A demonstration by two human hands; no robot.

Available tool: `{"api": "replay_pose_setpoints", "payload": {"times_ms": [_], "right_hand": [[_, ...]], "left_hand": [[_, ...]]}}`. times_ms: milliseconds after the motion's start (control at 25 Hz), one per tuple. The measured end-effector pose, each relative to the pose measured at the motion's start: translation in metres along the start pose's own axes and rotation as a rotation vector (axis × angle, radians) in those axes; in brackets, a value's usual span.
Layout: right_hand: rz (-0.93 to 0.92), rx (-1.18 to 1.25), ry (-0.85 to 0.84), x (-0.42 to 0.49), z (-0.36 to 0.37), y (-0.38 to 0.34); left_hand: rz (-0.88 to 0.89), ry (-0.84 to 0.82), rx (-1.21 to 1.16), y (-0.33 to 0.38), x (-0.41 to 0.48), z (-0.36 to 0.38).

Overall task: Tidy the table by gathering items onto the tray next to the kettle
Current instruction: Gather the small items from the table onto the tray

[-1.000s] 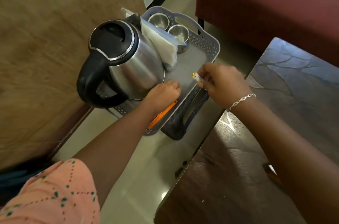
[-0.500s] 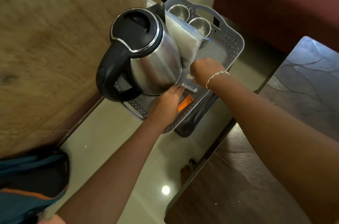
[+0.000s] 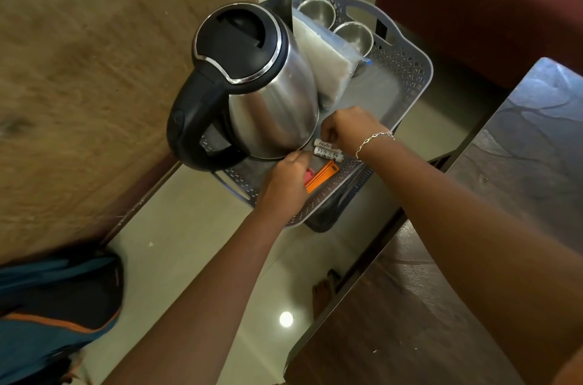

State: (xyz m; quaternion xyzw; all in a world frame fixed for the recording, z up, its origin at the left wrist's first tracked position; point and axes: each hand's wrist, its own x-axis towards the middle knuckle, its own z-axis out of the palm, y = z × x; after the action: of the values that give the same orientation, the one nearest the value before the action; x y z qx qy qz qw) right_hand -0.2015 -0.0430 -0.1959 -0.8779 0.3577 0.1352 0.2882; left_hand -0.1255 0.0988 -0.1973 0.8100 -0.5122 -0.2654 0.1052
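Two batteries [image 3: 328, 150] lying side by side on the tray [image 3: 410, 91] floor, just beside the kettle [image 3: 252, 81] base, long axes running left-right and tilting slightly toward the near rim. Right hand [image 3: 350, 129] hovering right over the upper battery, fingers curled narrow at its top edge; touching or just clear, cannot tell. Left hand [image 3: 287, 179] sitting at the batteries' left end, fingertips bunched narrow against the kettle foot, holding anything or not, cannot tell. Orange strip [image 3: 321, 176] and a pink bit [image 3: 309, 175] lying just nearer than the batteries, partly under the left hand. Right hand judged nearer the batteries. Open tray floor lying beyond, toward the white pouch [image 3: 325, 62] and two steel cups [image 3: 353, 37]; kettle blocking the left, perforated rim close on the near side, dark table [image 3: 504, 227] off to the right.
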Motion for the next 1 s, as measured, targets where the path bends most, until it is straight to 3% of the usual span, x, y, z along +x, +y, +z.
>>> {"api": "replay_pose_setpoints", "payload": {"times_ms": [480,800,1000], "right_hand": [[-0.024,0.017,0.033,-0.001,0.001,0.002],[-0.051,-0.071,0.212,-0.025,-0.006,0.004],[-0.112,-0.187,0.414,-0.06,-0.005,0.02]], "left_hand": [[0.012,0.014,-0.017,0.005,0.0,0.001],[0.009,0.011,0.014,0.009,-0.006,-0.004],[0.055,0.191,0.02,0.028,-0.023,-0.007]]}}
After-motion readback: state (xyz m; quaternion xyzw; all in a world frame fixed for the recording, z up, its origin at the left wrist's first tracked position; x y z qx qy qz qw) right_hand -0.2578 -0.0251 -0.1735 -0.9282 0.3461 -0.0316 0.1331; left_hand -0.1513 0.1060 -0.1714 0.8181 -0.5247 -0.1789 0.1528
